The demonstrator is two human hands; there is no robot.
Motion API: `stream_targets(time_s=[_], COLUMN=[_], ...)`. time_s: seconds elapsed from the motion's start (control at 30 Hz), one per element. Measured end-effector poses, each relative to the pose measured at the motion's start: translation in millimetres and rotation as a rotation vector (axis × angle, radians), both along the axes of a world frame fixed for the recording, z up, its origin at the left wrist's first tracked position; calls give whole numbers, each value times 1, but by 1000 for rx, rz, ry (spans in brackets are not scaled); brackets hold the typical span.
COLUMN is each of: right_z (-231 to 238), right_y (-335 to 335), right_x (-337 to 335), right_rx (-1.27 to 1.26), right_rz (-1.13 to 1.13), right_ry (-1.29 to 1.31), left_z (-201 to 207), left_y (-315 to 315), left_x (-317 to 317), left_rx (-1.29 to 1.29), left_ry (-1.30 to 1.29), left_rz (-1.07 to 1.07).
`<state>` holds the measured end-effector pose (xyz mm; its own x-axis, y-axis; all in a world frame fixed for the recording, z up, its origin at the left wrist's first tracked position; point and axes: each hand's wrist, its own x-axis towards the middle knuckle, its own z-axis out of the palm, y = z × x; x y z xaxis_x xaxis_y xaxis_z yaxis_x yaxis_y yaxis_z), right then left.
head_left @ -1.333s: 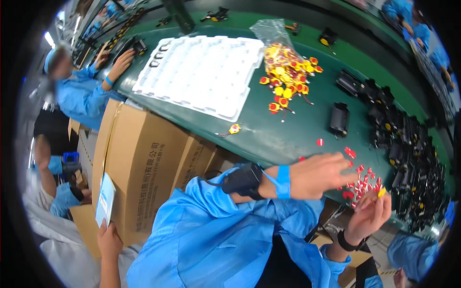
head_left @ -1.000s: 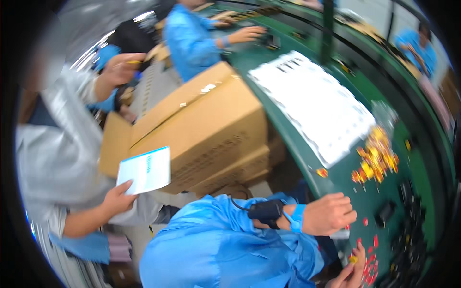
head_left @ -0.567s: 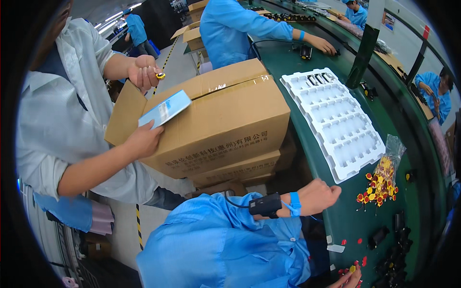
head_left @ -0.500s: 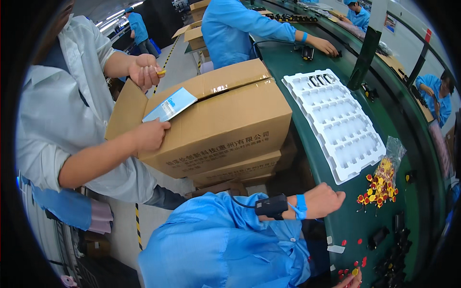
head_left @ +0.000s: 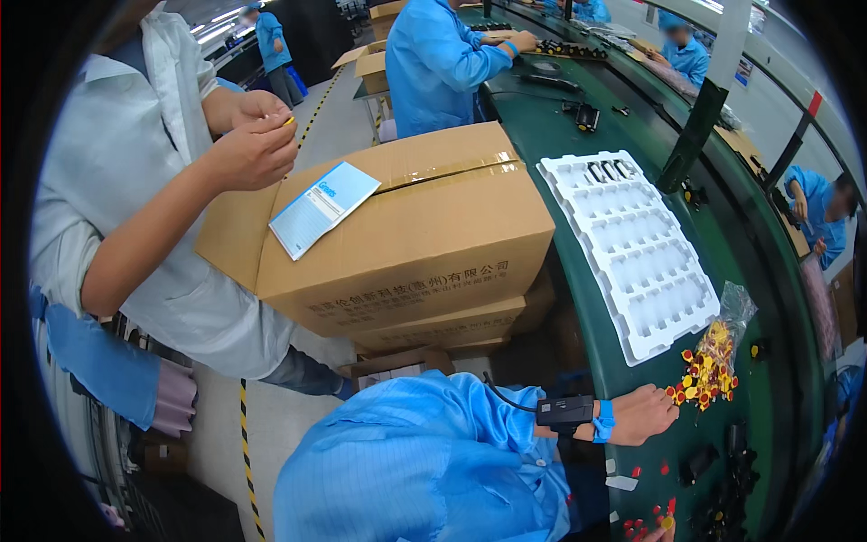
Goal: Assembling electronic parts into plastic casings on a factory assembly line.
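Observation:
My left hand (head_left: 643, 415), in a blue sleeve with a strapped black device, reaches the near edge of a pile of small red-and-yellow parts (head_left: 709, 375). Its fingers are bent together at the pile; what lies between them is hidden. At the bottom edge my right hand (head_left: 661, 533) shows only in part, pinching a small round yellow part (head_left: 667, 522). Loose red pieces (head_left: 637, 471) and white slips (head_left: 621, 482) lie on the green bench between the hands. Black parts (head_left: 736, 479) are heaped to the right.
A white moulded tray (head_left: 632, 262) with a few black pieces lies beyond my left hand. A clear bag (head_left: 739, 307) adjoins the pile. Stacked cartons (head_left: 406, 239) stand left of the bench, a blue-and-white booklet (head_left: 323, 210) on top. A person in pale clothing (head_left: 135, 199) handles a small yellow item.
My left hand has moved right to the pile's edge. The person beside the carton has lifted a hand off the booklet and brought both hands together. A co-worker's arm has drawn back from the bench.

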<state>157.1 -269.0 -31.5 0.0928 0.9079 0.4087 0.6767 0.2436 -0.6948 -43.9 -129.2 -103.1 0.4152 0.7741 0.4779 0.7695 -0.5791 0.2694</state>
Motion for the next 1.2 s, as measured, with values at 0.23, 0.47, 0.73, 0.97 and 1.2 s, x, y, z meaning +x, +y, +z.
stream_targets(time_s=[0.23, 0.47, 0.73, 0.97, 1.2], right_z=[2, 0, -17, -23, -27], right_y=[4, 2, 7, 6, 9], right_x=[-4, 1, 26, 38, 44], right_rx=[60, 28, 357, 385, 390], right_rz=[-39, -194, -452, -488, -548], right_ry=[-3, 283, 21, -36, -19], left_z=[-2, -1, -4, 8, 3], left_y=[2, 16, 10, 1, -23], left_x=[7, 9, -2, 1, -5], left_rx=[-37, -238, -30, 59, 214], left_ry=[-59, 35, -123, -277, -598], left_rz=[77, -42, -8, 54, 36])
